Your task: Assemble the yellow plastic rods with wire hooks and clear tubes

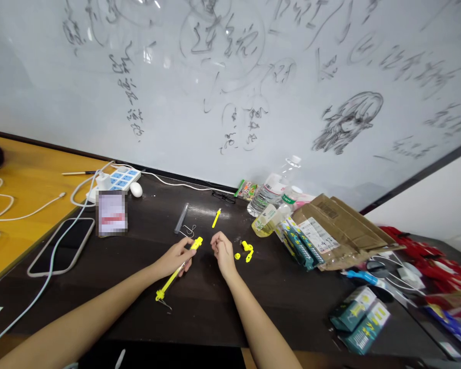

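Presumably for steadiness, my left hand (176,258) clamps the yellow rod (172,280) near its far end, while my right hand (223,252), curled, contents indeterminable, lies left of loose yellow parts (247,246).

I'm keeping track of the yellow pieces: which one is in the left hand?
The long yellow piece, wider-ended, gripped by the left hand; the shorter yellow stick and small yellow parts lie on the dark table.

Free dark tabletop (292,297) between right hand (224,253) and near-right teal boxes (359,318), slim gap from right hand to yellow rod (172,279) in left hand (173,259), yellow parts (248,246) just to the right, gray tube (182,219) farther off, large bottle (267,195) and cardboard package (336,225) blocking far right
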Available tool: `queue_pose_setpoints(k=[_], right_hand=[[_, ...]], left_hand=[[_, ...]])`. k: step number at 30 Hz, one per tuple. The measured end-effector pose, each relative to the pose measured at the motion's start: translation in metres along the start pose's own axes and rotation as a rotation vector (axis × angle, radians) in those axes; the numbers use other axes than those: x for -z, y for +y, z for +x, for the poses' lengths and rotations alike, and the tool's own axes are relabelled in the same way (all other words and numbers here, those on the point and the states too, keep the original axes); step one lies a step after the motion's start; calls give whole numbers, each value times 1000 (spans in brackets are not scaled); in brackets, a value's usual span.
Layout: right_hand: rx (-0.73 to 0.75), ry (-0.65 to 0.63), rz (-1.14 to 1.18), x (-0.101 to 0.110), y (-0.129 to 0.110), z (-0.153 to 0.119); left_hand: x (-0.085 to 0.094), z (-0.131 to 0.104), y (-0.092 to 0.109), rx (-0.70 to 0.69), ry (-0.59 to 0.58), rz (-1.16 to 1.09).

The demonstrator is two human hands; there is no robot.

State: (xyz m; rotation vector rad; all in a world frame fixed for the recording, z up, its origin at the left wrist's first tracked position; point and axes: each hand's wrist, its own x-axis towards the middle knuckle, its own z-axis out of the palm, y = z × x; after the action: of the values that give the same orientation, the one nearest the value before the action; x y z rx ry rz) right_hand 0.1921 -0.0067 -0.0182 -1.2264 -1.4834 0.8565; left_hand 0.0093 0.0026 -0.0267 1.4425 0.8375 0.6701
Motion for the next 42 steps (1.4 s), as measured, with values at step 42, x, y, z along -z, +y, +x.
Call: queue_pose_setpoints(k=[42], right_hand=[[-209, -239, 381, -9, 11, 3]], left_hand=[[-6, -7, 6, -100, 38, 114]])
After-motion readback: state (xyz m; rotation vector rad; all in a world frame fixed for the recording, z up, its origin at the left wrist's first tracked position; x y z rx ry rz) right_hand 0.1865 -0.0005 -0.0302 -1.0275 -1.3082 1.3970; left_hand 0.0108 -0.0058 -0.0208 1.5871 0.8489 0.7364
